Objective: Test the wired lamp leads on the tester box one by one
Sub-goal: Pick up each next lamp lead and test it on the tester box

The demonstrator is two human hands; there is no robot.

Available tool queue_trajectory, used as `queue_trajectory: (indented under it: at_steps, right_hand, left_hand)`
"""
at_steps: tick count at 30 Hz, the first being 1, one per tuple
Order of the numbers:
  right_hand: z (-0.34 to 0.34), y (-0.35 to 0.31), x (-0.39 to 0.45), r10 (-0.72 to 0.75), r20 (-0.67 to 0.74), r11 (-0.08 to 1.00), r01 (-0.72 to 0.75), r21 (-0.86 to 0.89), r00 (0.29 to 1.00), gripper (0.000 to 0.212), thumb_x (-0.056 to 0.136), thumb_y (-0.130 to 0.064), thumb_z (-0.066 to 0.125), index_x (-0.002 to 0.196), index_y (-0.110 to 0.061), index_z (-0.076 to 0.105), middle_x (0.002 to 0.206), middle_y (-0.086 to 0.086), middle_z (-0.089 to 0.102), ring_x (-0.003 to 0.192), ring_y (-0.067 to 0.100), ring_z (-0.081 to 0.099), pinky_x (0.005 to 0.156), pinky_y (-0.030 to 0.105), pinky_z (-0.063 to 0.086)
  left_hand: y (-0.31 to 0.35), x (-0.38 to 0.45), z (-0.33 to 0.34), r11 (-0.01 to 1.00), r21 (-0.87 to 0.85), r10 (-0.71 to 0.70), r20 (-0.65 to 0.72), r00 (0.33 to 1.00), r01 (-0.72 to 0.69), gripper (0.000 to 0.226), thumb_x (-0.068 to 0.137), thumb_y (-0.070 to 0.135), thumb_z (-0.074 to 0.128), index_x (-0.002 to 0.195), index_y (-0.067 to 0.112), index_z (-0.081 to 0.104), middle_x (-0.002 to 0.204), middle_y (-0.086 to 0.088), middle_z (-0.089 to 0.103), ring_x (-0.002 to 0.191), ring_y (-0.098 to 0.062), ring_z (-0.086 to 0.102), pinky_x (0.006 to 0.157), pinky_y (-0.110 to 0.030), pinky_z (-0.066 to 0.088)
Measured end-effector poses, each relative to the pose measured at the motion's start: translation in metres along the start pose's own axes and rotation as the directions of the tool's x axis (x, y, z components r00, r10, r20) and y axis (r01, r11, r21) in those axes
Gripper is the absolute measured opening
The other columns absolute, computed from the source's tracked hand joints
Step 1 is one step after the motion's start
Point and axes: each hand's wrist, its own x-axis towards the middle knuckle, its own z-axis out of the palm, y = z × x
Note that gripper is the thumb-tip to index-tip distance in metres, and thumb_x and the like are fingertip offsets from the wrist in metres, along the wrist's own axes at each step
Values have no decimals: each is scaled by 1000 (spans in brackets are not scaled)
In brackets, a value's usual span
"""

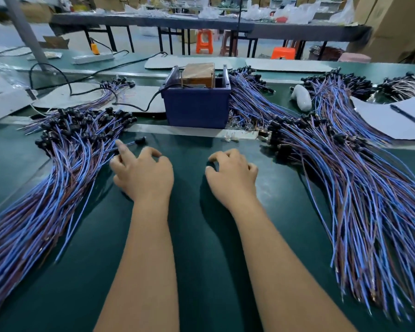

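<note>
Both hands are hovering low over the green counter (201,236), palms down. The left hand (143,174) is spreading loosely, its forefinger reaching toward 11 o'clock and touching a single lead (135,141) at the edge of the left pile of leads (58,168). The right hand (231,174) is curling loosely and holding nothing. The blue tester box (195,105) is sitting at 12 o'clock (power cord trailing left), with the right pile of leads (345,176) lying at 3 o'clock.
</note>
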Motion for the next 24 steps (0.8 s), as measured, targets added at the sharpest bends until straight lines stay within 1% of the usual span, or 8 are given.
queue_trajectory:
  at_steps: [4,7,10,12,15,18,22,24]
  right_hand:
    - [0,3,-2,-19,-4,999,19,42,1000,27,92,-33,48,116,-30,61,119,-6,48,120,15,41,100,35,16]
    - [-1,3,-3,-27,-12,999,28,43,1000,26,93,-32,48,115,-29,61,114,-8,46,118,14,41,99,32,15]
    - [-1,3,-3,-39,-10,998,39,47,999,25,93,-31,47,113,-29,62,109,-10,43,116,13,40,94,29,12]
    - [-1,3,-3,-33,-5,998,33,53,999,24,93,-31,47,111,-29,62,113,-9,46,116,13,40,91,27,11]
    - [-1,1,-4,-26,4,998,25,59,1000,23,93,-31,48,110,-30,62,113,-10,46,116,12,40,86,25,9]
    - [-2,0,-5,-34,16,998,33,58,999,22,93,-32,48,109,-31,63,112,-10,47,115,12,40,83,24,7]
    - [-4,0,-6,-40,27,997,39,64,999,22,93,-34,48,108,-32,64,114,-10,48,114,12,40,81,23,7]
    - [-4,0,-7,-42,27,997,41,59,999,21,93,-34,48,108,-32,64,113,-10,48,114,12,40,80,23,6]
  left_hand:
    - [-2,11,1,1000,9,-25,-19,999,25,14,91,21,44,97,22,57,165,-7,5,137,-33,20,107,-48,23]
    - [-2,19,2,997,80,-1,48,999,-3,22,92,23,44,108,18,57,165,-6,10,133,-35,25,105,-46,27]
    - [-4,31,-2,986,169,-15,132,991,-8,31,95,34,47,120,21,58,164,-5,14,135,-37,27,106,-45,27]
    - [-7,37,-6,984,175,-6,151,989,-20,32,94,36,50,121,22,61,161,-5,21,135,-38,31,107,-45,29]
    - [-14,37,-6,982,176,54,86,995,-69,30,92,32,52,115,15,63,148,-8,36,124,-38,43,100,-43,34]
    - [-16,34,-3,979,177,100,4,995,-99,33,91,28,52,119,11,54,136,-13,41,115,-38,48,94,-43,37]
    - [-15,35,-1,974,205,88,31,996,-93,50,95,27,45,144,16,38,157,-10,28,129,-38,37,104,-45,31]
    - [-17,35,0,973,205,104,28,994,-107,50,95,25,45,144,16,41,150,-12,39,127,-37,38,102,-44,32]
